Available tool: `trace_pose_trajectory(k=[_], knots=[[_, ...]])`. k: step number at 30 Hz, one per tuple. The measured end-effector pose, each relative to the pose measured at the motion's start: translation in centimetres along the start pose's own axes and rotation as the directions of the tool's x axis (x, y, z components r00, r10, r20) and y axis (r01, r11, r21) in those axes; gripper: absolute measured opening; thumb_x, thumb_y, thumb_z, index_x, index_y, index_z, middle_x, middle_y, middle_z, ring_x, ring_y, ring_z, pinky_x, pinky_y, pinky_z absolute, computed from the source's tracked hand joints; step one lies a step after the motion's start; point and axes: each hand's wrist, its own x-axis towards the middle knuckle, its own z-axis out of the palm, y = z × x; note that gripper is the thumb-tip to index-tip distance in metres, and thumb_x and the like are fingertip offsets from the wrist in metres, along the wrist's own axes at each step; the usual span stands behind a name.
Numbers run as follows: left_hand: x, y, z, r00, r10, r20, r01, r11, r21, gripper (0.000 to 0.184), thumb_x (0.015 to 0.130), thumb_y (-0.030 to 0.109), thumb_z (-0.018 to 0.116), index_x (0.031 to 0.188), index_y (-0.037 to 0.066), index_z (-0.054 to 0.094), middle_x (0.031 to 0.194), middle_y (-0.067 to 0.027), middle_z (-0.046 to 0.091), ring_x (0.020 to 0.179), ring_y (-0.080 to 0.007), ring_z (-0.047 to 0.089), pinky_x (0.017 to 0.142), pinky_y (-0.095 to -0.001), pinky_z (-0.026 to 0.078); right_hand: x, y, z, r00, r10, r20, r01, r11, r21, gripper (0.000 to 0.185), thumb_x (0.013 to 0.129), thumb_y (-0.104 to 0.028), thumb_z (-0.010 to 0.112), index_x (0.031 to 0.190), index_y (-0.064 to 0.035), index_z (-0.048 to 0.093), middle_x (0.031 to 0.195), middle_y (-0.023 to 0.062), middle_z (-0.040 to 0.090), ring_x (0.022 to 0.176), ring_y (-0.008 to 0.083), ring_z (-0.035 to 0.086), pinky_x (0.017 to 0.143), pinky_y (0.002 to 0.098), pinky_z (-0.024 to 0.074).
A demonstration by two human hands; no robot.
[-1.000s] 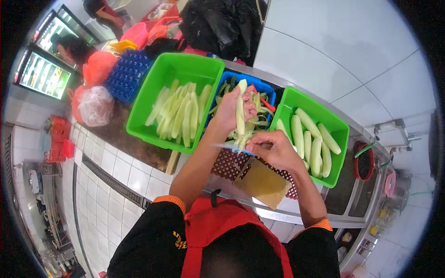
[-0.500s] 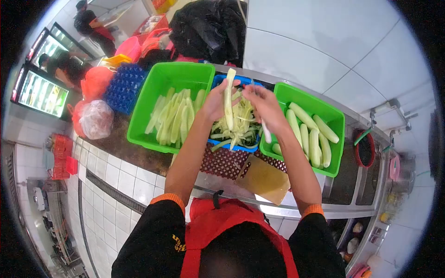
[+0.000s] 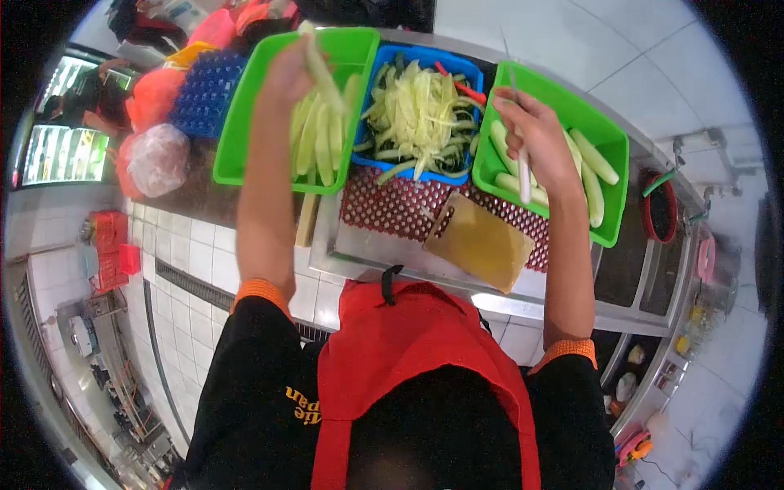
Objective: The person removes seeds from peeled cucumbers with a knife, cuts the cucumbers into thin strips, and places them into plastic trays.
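My left hand, blurred by motion, grips a long pale peeled cucumber piece over the left green bin. Beneath it in that bin lie several long cut cucumber pieces. My right hand is closed round the white handle of a knife, its thin blade pointing up and away over the right green bin. Several whole peeled cucumbers rest inside that bin. Between the two stands a blue bin heaped with pale cucumber scraps and darker green peel.
A yellowish cutting board lies on a red perforated mat at the counter's near side. To the left are a blue crate and a tied plastic bag. A red pot stands at right.
My left hand has carried the cucumber piece leftward from above the blue bin to the left green bin. My right hand, with the knife, has moved right. The view has shifted.
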Motion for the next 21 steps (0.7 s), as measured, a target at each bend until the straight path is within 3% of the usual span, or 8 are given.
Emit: trace_pose_trajectory(k=[2,5,7,8,9,10,14,21], knots=[[0.9,0.7,-3.1,0.888,0.279,-0.366,0.133,0.606,0.785,0.035,0.093,0.023,0.055,0.118,-0.001,0.053,0.099,-0.0118,0.061,0.086,-0.021,0.058,0.079,-0.0357,0.049,-1.5,2.3,-1.3,0.99,0.036,-0.136,-0.051,0.993,-0.111,0.038,0.088,-0.019,0.062,0.119,0.001,0.054,0.064,-0.0055,0.039,0.046,0.0051,0.037,0.042,0.021,0.0307],[-6.4,0.4,-0.3,0.836,0.534,-0.125,-0.17,0.47,0.866,0.034,0.091,0.022,0.057,0.115,-0.002,0.055,0.102,-0.0116,0.062,0.088,-0.0173,0.059,0.079,-0.0323,0.048,-4.5,5.8,-2.7,0.977,0.128,-0.172,-0.143,0.987,-0.079,0.039,0.088,-0.018,0.061,0.121,0.0016,0.052,0.065,-0.0043,0.041,0.047,0.0058,0.039,0.042,0.022,0.033],[-11.6,-4.0,1.1,0.942,0.155,0.299,-0.295,0.808,0.509,0.027,0.09,0.02,0.058,0.11,0.002,0.058,0.099,-0.0068,0.063,0.087,-0.0156,0.06,0.077,-0.0299,0.048,-6.8,8.2,-3.5,0.968,0.174,-0.182,-0.182,0.983,-0.03,0.039,0.089,-0.018,0.061,0.121,0.0015,0.052,0.065,-0.0038,0.042,0.047,0.006,0.04,0.042,0.0224,0.034],[-16.0,-5.5,6.1,0.975,-0.104,0.196,-0.052,0.751,0.658,0.019,0.087,0.016,0.06,0.102,0.004,0.062,0.093,-0.0049,0.063,0.084,-0.0149,0.059,0.074,-0.0299,0.048,-7.7,9.2,-3.6,0.959,0.212,-0.186,-0.212,0.977,0.016,0.038,0.089,-0.017,0.061,0.121,0.0014,0.052,0.065,-0.0034,0.043,0.047,0.0062,0.04,0.042,0.0229,0.035],[-17.8,-9.6,6.7,0.912,-0.25,0.324,-0.082,0.663,0.744,0.017,0.082,0.013,0.063,0.096,0.003,0.064,0.09,-0.0089,0.065,0.08,-0.0177,0.061,0.071,-0.0303,0.048,-8.6,10.2,-3.5,0.957,0.219,-0.19,-0.22,0.975,0.018,0.038,0.089,-0.017,0.061,0.121,0.0014,0.052,0.065,-0.0034,0.043,0.047,0.0062,0.04,0.042,0.0229,0.035],[-19.4,-12.9,7.4,0.803,-0.21,0.557,-0.419,0.464,0.78,0.018,0.079,0.011,0.065,0.094,0.002,0.065,0.095,-0.0161,0.065,0.081,-0.0252,0.064,0.072,-0.0355,0.05,-9.4,11.0,-3.5,0.947,0.246,-0.205,-0.24,0.969,0.052,0.037,0.089,-0.017,0.061,0.121,0.0012,0.052,0.066,-0.0035,0.043,0.047,0.0062,0.04,0.042,0.0228,0.0351],[-20.3,-23.1,7.5,0.857,-0.158,0.49,-0.431,0.302,0.85,0.023,0.083,0.019,0.057,0.097,0.002,0.064,0.108,-0.0205,0.061,0.092,-0.0354,0.062,0.08,-0.044,0.051,-11.9,11.7,-3.0,0.936,0.28,-0.213,-0.265,0.959,0.096,0.036,0.09,-0.016,0.061,0.12,0.0003,0.052,0.066,-0.0035,0.044,0.046,0.0058,0.04,0.042,0.0224,0.0351],[-19.5,-25.8,7.0,0.874,-0.179,0.451,-0.461,-0.016,0.887,0.028,0.087,0.02,0.047,0.11,0.008,0.059,0.119,-0.019,0.057,0.107,-0.0413,0.056,0.081,-0.0464,0.053,-13.2,11.4,-3.0,0.92,0.287,-0.266,-0.249,0.954,0.17,0.036,0.089,-0.015,0.062,0.12,-0.0001,0.052,0.064,-0.0048,0.044,0.045,0.0046,0.038,0.042,0.021,0.033]])
